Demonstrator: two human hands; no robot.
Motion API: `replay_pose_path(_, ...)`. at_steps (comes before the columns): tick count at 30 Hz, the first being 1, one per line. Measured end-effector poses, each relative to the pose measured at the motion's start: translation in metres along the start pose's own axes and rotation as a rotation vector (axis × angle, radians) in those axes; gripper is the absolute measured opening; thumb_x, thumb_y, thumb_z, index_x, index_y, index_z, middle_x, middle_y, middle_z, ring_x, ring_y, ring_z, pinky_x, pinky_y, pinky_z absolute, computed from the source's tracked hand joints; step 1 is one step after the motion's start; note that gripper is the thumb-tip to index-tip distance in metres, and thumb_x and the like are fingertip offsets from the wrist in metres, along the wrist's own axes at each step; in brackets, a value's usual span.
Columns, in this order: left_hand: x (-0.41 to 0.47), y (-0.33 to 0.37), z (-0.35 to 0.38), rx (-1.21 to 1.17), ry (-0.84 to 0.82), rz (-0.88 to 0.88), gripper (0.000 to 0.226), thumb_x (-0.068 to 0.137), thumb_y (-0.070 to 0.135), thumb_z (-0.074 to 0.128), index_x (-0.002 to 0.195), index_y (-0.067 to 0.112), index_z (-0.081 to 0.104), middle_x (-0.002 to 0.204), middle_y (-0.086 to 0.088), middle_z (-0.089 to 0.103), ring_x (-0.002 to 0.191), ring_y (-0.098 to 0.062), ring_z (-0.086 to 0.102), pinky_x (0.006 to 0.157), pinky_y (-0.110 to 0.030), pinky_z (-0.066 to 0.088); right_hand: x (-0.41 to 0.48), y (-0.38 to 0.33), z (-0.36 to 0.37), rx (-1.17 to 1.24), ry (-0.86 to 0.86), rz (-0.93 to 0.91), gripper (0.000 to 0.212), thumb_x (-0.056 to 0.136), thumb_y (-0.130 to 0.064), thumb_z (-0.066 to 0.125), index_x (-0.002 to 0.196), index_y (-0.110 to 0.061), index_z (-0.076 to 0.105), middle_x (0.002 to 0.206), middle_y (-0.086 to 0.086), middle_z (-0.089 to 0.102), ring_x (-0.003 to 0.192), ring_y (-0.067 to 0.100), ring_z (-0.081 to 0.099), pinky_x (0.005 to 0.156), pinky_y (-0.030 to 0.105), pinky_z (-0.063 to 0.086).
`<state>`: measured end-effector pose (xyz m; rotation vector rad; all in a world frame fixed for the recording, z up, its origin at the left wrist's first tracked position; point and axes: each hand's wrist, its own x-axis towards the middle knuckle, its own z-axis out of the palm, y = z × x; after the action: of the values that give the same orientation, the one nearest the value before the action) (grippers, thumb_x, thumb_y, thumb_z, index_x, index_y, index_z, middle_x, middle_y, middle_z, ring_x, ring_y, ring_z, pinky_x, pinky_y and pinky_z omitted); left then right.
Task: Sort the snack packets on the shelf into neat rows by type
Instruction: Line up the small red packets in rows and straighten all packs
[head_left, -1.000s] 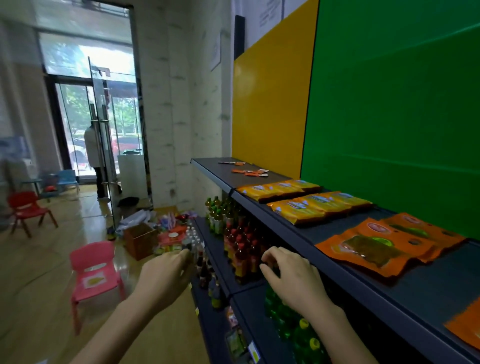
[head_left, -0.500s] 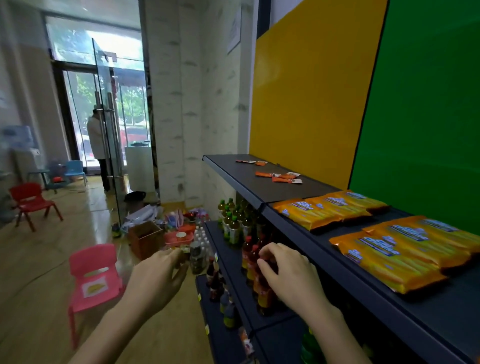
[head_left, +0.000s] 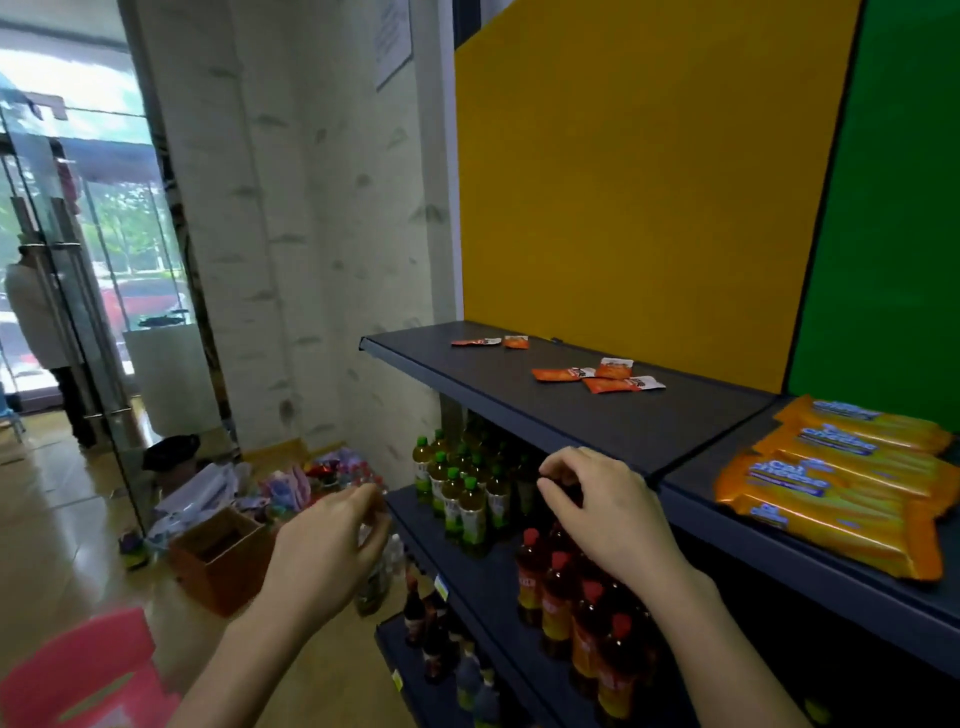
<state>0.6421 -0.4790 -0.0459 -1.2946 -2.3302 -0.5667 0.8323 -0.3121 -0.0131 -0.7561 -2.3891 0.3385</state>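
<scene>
I see both hands empty, fingers loosely curled: left hand (head_left: 332, 545) out in the aisle, right hand (head_left: 608, 514) just below the shelf edge (head_left: 519, 421). Small orange snack sachets (head_left: 597, 375) lie scattered beyond the right hand, likely unsorted; yellow biscuit packs (head_left: 836, 483) sit rowed to its right.

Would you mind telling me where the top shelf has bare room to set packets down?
The top shelf is bare along its front edge, and between the two small packets at the far end and the cluster of three. It is crowded to the right, where the large yellow packets lie side by side.
</scene>
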Motion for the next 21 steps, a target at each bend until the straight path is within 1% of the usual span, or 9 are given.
replay_pose_path(2, 0.021, -0.017, 0.012, -0.039, -0.013, 0.007, 0.017, 0.091, 0.039, 0.048, 0.099, 0.026, 0.057, 0.091, 0.010, 0.063, 0.076, -0.005, 0.054, 0.057, -0.016, 0.041, 0.019, -0.001, 0.008, -0.026, 0.019, 0.044, 0.020, 0.092, -0.041, 0.047, 0.107, -0.032, 0.058, 0.112, -0.017, 0.060, 0.105, 0.008, 0.057, 0.080, 0.027, 0.045)
replay_pose_path(4, 0.040, -0.033, 0.028, -0.080, -0.028, 0.025, 0.018, 0.091, 0.039, 0.049, 0.098, 0.025, 0.058, 0.091, 0.009, 0.064, 0.076, -0.007, 0.057, 0.058, -0.020, 0.046, 0.037, 0.002, 0.015, -0.042, 0.039, 0.091, 0.019, 0.092, -0.041, 0.047, 0.106, -0.032, 0.058, 0.110, -0.017, 0.061, 0.105, 0.008, 0.057, 0.077, 0.027, 0.045)
replay_pose_path(7, 0.066, -0.051, 0.050, -0.126, -0.045, 0.038, 0.016, 0.091, 0.039, 0.049, 0.093, 0.025, 0.057, 0.089, 0.007, 0.064, 0.078, -0.011, 0.059, 0.058, -0.023, 0.043, 0.063, 0.008, 0.025, -0.054, 0.047, 0.169, 0.020, 0.092, -0.041, 0.047, 0.107, -0.033, 0.058, 0.111, -0.016, 0.061, 0.105, 0.010, 0.057, 0.074, 0.026, 0.039)
replay_pose_path(12, 0.133, -0.075, 0.088, -0.189, -0.025, 0.099, 0.019, 0.091, 0.039, 0.048, 0.096, 0.025, 0.058, 0.092, 0.008, 0.065, 0.085, -0.012, 0.062, 0.065, -0.027, 0.047, 0.121, 0.024, 0.041, -0.128, 0.091, 0.302, 0.022, 0.092, -0.041, 0.047, 0.109, -0.033, 0.058, 0.114, -0.011, 0.061, 0.105, 0.016, 0.056, 0.074, 0.027, 0.036)
replay_pose_path(15, 0.183, -0.084, 0.108, -0.225, -0.010, 0.150, 0.018, 0.091, 0.040, 0.048, 0.094, 0.025, 0.058, 0.088, 0.006, 0.066, 0.080, -0.013, 0.062, 0.064, -0.028, 0.046, 0.158, 0.034, 0.048, -0.138, 0.140, 0.364, 0.020, 0.092, -0.041, 0.046, 0.106, -0.034, 0.058, 0.112, -0.009, 0.061, 0.103, 0.018, 0.056, 0.074, 0.029, 0.039)
replay_pose_path(17, 0.217, -0.088, 0.119, -0.246, -0.010, 0.185, 0.017, 0.090, 0.039, 0.049, 0.094, 0.025, 0.059, 0.086, 0.006, 0.066, 0.078, -0.013, 0.061, 0.061, -0.025, 0.043, 0.181, 0.038, 0.052, -0.159, 0.161, 0.394, 0.020, 0.093, -0.040, 0.046, 0.106, -0.032, 0.059, 0.110, -0.007, 0.062, 0.103, 0.018, 0.056, 0.074, 0.029, 0.040)
replay_pose_path(19, 0.249, -0.090, 0.130, -0.254, -0.005, 0.221, 0.018, 0.091, 0.037, 0.049, 0.094, 0.023, 0.058, 0.088, 0.006, 0.065, 0.080, -0.013, 0.061, 0.061, -0.025, 0.039, 0.204, 0.044, 0.055, -0.197, 0.166, 0.420, 0.022, 0.093, -0.039, 0.046, 0.107, -0.030, 0.060, 0.107, -0.006, 0.062, 0.096, 0.017, 0.054, 0.070, 0.028, 0.037)
replay_pose_path(21, 0.278, -0.091, 0.139, -0.269, 0.007, 0.255, 0.017, 0.091, 0.037, 0.048, 0.093, 0.021, 0.057, 0.089, 0.006, 0.063, 0.081, -0.014, 0.059, 0.062, -0.026, 0.041, 0.224, 0.049, 0.058, -0.214, 0.173, 0.444, 0.022, 0.094, -0.038, 0.047, 0.105, -0.028, 0.062, 0.102, -0.005, 0.061, 0.087, 0.014, 0.048, 0.067, 0.027, 0.036)
